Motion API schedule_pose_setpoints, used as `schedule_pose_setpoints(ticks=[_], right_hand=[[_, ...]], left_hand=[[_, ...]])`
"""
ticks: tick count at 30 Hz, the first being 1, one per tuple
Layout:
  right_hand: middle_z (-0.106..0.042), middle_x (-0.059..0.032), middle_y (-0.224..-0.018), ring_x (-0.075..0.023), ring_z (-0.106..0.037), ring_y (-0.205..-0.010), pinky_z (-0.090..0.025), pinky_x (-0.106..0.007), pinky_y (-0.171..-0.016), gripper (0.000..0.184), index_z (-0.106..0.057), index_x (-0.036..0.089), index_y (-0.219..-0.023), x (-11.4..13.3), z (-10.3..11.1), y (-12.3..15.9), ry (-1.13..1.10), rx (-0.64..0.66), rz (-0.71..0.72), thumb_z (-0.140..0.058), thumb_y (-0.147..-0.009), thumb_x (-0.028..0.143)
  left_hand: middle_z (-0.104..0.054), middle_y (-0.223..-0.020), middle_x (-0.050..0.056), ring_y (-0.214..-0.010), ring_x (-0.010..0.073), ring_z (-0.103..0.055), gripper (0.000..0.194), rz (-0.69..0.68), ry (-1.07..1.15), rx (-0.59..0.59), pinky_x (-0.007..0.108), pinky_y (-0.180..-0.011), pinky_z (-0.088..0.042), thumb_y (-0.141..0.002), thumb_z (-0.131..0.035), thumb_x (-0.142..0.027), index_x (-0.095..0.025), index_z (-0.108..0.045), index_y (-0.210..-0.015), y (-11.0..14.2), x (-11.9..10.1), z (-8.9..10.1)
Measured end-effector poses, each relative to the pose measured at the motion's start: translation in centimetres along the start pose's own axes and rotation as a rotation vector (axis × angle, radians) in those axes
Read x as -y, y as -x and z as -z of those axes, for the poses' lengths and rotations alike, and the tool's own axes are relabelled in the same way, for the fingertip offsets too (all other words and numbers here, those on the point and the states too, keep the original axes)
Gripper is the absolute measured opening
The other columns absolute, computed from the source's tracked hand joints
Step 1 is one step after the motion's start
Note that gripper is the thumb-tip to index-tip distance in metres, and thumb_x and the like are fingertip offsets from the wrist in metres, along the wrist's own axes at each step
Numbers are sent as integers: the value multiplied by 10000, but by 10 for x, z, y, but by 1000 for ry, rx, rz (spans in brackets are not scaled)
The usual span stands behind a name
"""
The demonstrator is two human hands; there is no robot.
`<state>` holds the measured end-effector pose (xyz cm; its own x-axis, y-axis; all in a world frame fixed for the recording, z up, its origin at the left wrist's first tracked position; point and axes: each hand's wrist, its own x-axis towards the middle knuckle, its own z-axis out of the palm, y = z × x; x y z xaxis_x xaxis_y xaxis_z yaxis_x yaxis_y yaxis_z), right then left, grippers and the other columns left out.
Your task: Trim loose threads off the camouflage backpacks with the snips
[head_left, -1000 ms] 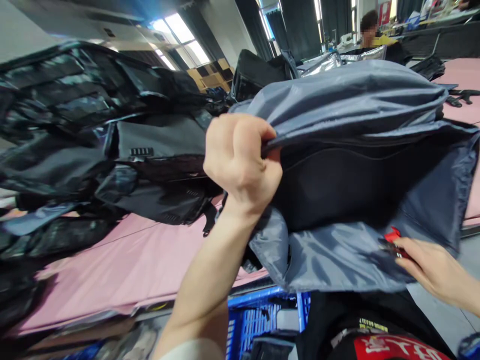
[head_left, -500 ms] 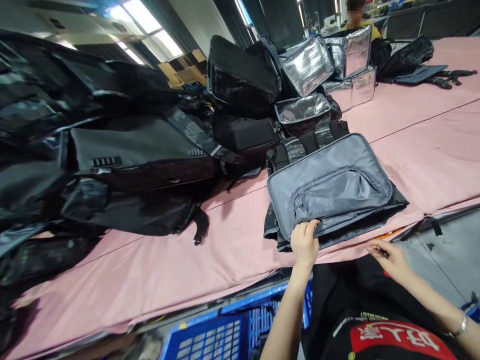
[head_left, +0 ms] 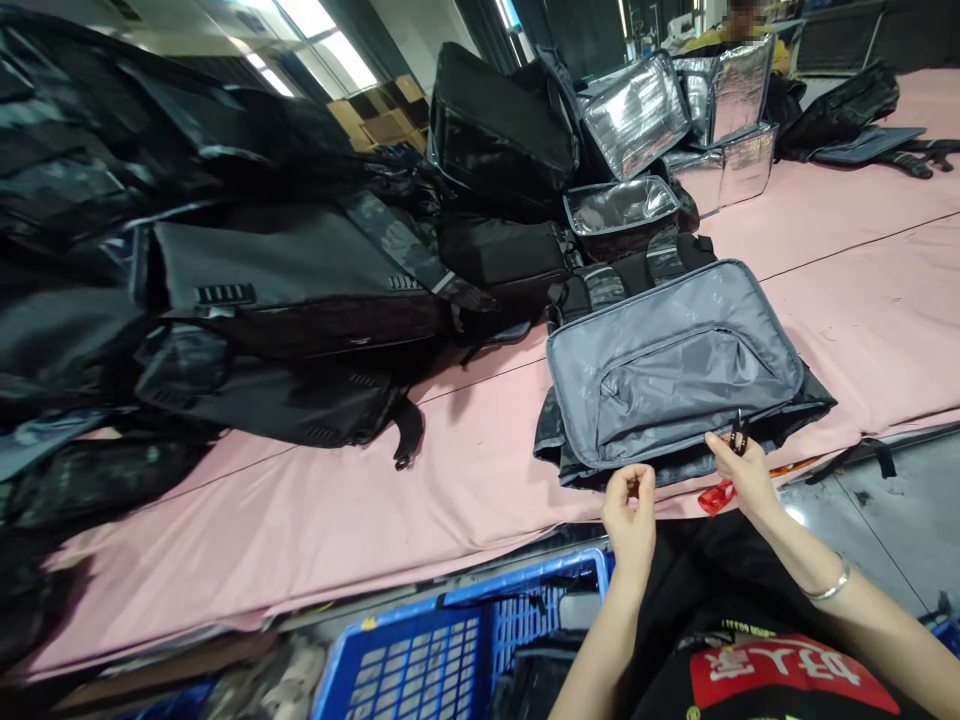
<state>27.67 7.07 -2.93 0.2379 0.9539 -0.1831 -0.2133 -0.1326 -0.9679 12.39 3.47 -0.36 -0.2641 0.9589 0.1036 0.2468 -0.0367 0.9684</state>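
Note:
In the head view a grey-lined backpack (head_left: 675,360) lies in front of me with its lining side up and a slack pocket in its middle. My right hand (head_left: 750,480) is closed around small black thread snips (head_left: 739,436), whose metal tip points up over the bag's near edge. A shiny red strip (head_left: 716,497) hangs beside that hand. My left hand (head_left: 631,510) is pinched just in front of the near left edge of the backpack. What its fingertips hold, if anything, is too small to make out.
Black bags (head_left: 300,280) are heaped on the left of the pink-covered table (head_left: 480,450). Silver-lined bags (head_left: 637,115) stand further back, with a person (head_left: 739,35) behind them. Below the table edge is a blue plastic crate (head_left: 420,660).
My right hand has come up from the table edge to the backpack, and the snips now show in it. My left hand has let go of the lining and drawn back slightly.

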Motion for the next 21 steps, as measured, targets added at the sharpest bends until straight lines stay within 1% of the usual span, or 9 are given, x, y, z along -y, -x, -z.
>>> schedule_pose_setpoints(ticks=[2,4,8,10,12,14,17,19,21], right_hand=[[-179,67,-514,-38,-163,-450,-159,-211,-411,506,-277,174,-609,3,1,6,-46,26,8,-635,-700,521],[-165,65,-515,-38,-159,-453,-160,-216,-419,519,-242,176,-595,5,3,10,-66,45,21,-627,-721,501],[-166,66,-506,-41,-169,-446,-177,-220,-426,509,-233,181,-595,4,5,12,-33,56,40,-600,-745,501],[-198,68,-506,-46,-186,-436,-192,-217,-419,450,-325,173,-632,5,7,12,25,53,43,-590,-740,519],[-335,43,-541,-69,-305,-466,-284,-223,-452,402,-451,147,-743,7,11,15,113,49,56,-591,-732,523],[-521,-28,-722,-124,-479,-647,-400,-262,-618,403,-523,133,-885,10,16,23,210,57,71,-599,-734,499],[-559,-70,-1046,-183,-510,-976,-376,-319,-866,362,-510,166,-1030,16,23,40,423,100,108,-532,-810,453],[-555,-61,-1076,-173,-518,-999,-383,-310,-862,322,-468,184,-1079,19,26,50,616,137,170,-446,-872,430],[-581,-47,-1008,-156,-559,-889,-417,-280,-764,292,-470,190,-1054,22,27,55,788,165,230,-418,-889,425]], left_hand=[[-546,-726,34,-622,97,-483,259,277,231,89,235,-621,-397,-776,-586,-381,-127,-584,-822,2,-1,-9],[-552,-701,31,-559,73,-456,326,474,456,130,216,-568,-368,-708,-653,-416,-106,-574,-770,-2,-5,-18],[-544,-637,26,-487,67,-439,415,784,768,45,204,-486,-315,-609,-726,-432,-107,-475,-669,-16,-20,-31],[-541,-603,24,-450,67,-427,435,808,761,23,205,-466,-301,-596,-729,-451,-106,-473,-667,-20,-24,-33],[-552,-605,32,-438,61,-424,448,756,738,26,204,-465,-303,-600,-722,-471,-100,-478,-653,-21,-24,-33],[-560,-613,37,-440,54,-422,457,724,738,31,201,-471,-308,-597,-724,-480,-95,-482,-640,-20,-23,-32],[-563,-607,40,-445,49,-416,461,716,743,29,199,-481,-317,-586,-733,-480,-88,-494,-622,-18,-19,-33],[-561,-600,41,-454,49,-420,460,710,741,21,198,-489,-324,-584,-733,-484,-80,-516,-614,-16,-18,-34],[-559,-598,44,-465,49,-424,459,692,742,27,197,-496,-329,-588,-730,-489,-73,-539,-607,-15,-16,-34]])
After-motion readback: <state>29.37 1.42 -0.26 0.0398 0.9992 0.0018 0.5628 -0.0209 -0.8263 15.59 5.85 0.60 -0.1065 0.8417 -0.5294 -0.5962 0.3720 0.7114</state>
